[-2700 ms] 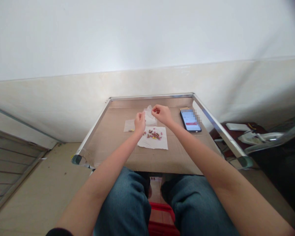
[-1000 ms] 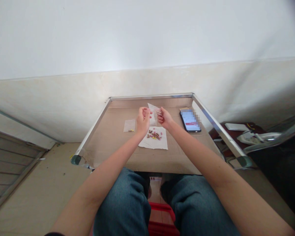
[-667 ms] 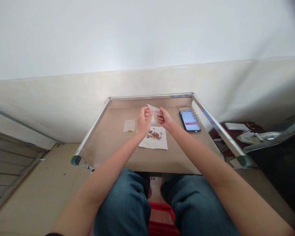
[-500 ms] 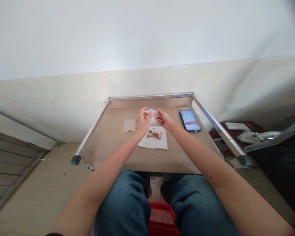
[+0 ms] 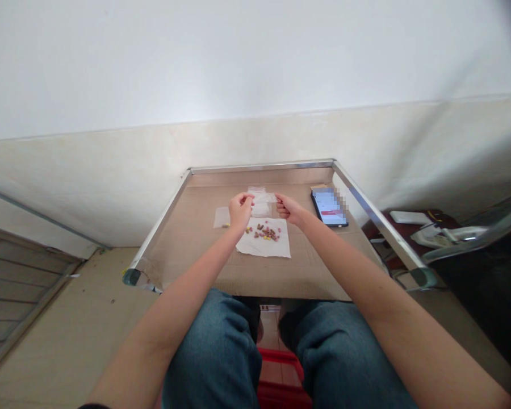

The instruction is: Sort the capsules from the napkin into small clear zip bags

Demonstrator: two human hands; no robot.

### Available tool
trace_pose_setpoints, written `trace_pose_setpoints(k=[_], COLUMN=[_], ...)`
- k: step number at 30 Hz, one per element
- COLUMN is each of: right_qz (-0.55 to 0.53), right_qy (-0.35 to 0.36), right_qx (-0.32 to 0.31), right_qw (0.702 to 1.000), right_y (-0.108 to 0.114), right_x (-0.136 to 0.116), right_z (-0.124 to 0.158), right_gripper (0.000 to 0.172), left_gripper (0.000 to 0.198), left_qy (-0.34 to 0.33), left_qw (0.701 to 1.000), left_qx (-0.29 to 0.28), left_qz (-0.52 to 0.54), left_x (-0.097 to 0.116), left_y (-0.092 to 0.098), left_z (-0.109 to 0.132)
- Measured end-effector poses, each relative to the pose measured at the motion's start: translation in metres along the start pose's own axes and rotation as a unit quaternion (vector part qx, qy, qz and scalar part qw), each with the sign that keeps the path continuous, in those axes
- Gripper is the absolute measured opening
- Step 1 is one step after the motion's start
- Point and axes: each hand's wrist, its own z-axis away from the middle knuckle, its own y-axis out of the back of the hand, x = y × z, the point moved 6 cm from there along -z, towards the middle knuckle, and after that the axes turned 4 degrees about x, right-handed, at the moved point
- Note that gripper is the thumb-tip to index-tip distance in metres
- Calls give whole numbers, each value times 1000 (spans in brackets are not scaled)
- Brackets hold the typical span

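Note:
My left hand [image 5: 241, 210] hangs over the left edge of the white paper tissue [image 5: 266, 245], fingers curled together. My right hand [image 5: 286, 208] is pinched shut beside the right corner of a clear plastic bag [image 5: 260, 200], which lies crumpled behind the tissue. Neither hand shows anything held. Several reddish-brown and yellow capsules [image 5: 263, 231] are scattered on the tissue. To the left, a second small clear bag [image 5: 222, 217] lies flat with a few yellow capsules [image 5: 225, 225] at its lower edge.
The table has a metal frame [image 5: 262, 167] and a brown cardboard top [image 5: 293, 278]. A smartphone [image 5: 329, 207] with a lit screen lies at the right. A red plastic crate [image 5: 279, 369] sits between my knees, below the table. A wall stands behind.
The clear bag, earlier held up between both hands, now lies on the table. My hands have drawn apart, the left moving left and down onto the tissue's edge.

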Motion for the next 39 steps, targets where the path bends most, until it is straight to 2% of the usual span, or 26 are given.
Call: trace_pose_setpoints(k=[4, 7, 11, 15, 18, 25, 33, 39], right_qz=[86, 215, 428, 554, 584, 576, 519, 467], right_qy=[5, 18, 56, 127, 141, 149, 131, 88], right_qx=[0, -5, 25, 41, 51, 48, 22, -7], right_qw=[996, 976, 902, 822, 798, 802, 845, 880], right_y=[0, -7, -11, -14, -11, -10, -12, -14], right_x=[8, 12, 15, 12, 12, 13, 13, 17], right_z=[1, 5, 8, 3, -1, -1, 3, 5], right_gripper=[33, 34, 33, 30, 25, 22, 25, 25], left_gripper=[16, 16, 16, 18, 18, 20, 21, 20], left_qy=[16, 22, 24, 27, 33, 35, 41, 34], left_qw=[999, 998, 997, 997, 997, 998, 998, 999], left_qx=[31, 45, 55, 57, 53, 42, 39, 37], left_qz=[38, 47, 51, 45, 44, 23, 9, 17], left_x=[-3, -7, -13, -16, -16, -15, -13, -14], left_y=[6, 10, 13, 13, 12, 9, 9, 8], left_z=[-2, -4, -7, -7, -6, -4, -1, -2])
